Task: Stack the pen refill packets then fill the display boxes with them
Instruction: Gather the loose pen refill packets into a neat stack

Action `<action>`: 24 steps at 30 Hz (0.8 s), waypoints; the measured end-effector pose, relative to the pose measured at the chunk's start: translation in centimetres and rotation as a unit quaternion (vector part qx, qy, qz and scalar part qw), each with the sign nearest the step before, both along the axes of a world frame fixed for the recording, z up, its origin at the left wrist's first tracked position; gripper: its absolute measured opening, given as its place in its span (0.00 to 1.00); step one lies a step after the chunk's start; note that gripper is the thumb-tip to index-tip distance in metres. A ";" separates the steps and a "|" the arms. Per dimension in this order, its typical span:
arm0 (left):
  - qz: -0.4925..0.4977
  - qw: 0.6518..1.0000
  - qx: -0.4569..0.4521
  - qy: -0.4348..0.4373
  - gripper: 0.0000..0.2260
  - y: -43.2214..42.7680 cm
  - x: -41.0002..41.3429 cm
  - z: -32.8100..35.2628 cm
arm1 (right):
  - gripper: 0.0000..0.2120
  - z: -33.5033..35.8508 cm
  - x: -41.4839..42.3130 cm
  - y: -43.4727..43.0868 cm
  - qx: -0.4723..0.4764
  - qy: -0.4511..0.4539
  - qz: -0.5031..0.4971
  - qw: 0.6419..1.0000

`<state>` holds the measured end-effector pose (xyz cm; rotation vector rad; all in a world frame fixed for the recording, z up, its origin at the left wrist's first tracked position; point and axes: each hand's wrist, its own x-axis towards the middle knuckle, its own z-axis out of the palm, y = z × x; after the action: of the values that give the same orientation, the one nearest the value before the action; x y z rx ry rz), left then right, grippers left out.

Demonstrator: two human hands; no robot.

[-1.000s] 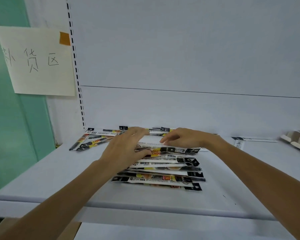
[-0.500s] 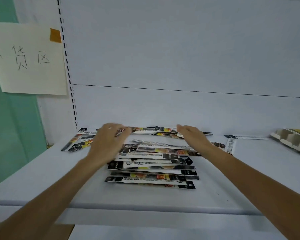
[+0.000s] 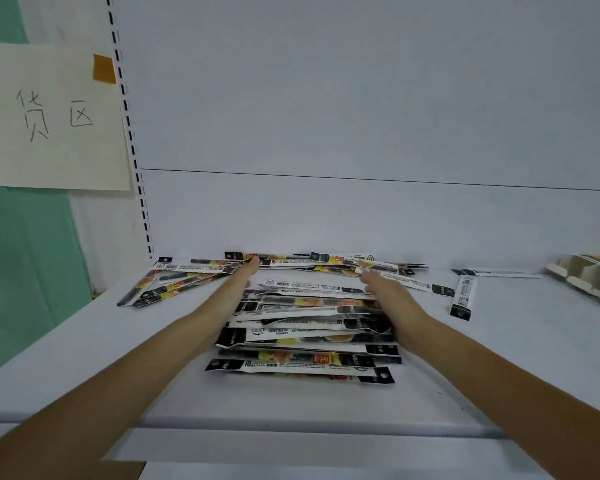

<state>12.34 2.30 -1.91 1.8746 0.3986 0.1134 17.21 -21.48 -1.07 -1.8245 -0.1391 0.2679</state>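
A loose pile of long pen refill packets [image 3: 305, 327] lies across the middle of the white shelf [image 3: 84, 358]. My left hand [image 3: 238, 289] presses its straight fingers against the pile's left end, fingertips reaching the far packets. Against the pile's right end my right hand [image 3: 392, 303] presses in the same way, fingers straight. More packets [image 3: 187, 277] lie scattered at the back left and along the back wall. One short packet [image 3: 462, 297] lies apart at the right. A cardboard display box [image 3: 582, 277] sits at the far right edge.
A paper sign [image 3: 52, 119] with handwritten characters is taped to the left upright. The shelf's back panel [image 3: 361, 133] rises close behind the packets. The shelf's front edge [image 3: 291, 424] runs below the pile.
Both hands have moved from on top of the pile out to its two ends and now squeeze it from the sides. The packets have drawn closer together.
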 end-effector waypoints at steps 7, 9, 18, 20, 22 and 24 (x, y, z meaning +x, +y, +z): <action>-0.006 0.996 -0.003 -0.093 0.24 0.4 -0.7 0.4 | 0.16 0.4 1.6 0.2 -0.051 -0.044 -0.058 0.996; -0.009 0.997 -0.009 -0.076 0.24 0.0 -0.3 1.1 | 0.24 0.9 2.4 0.7 -0.057 -0.039 -0.081 0.994; -0.088 0.973 0.213 -0.009 0.22 -0.6 -0.6 2.2 | 0.08 2.1 4.6 2.7 -0.220 -0.075 0.036 0.972; -0.008 0.954 0.291 -0.070 0.18 2.0 -1.3 2.1 | 0.17 3.3 5.1 3.2 -0.264 -0.135 0.046 0.954; 0.097 0.904 0.413 -0.051 0.21 6.0 -1.8 1.6 | 0.16 4.4 5.3 4.8 -0.293 -0.192 0.087 0.933; 0.152 0.866 0.471 0.069 0.31 9.5 -2.7 1.0 | 0.16 4.9 5.9 7.0 -0.339 -0.245 0.147 0.896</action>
<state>9.61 11.77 -0.88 2.7773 0.8454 0.4547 23.12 -14.52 3.88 -2.5425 -0.7612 0.0543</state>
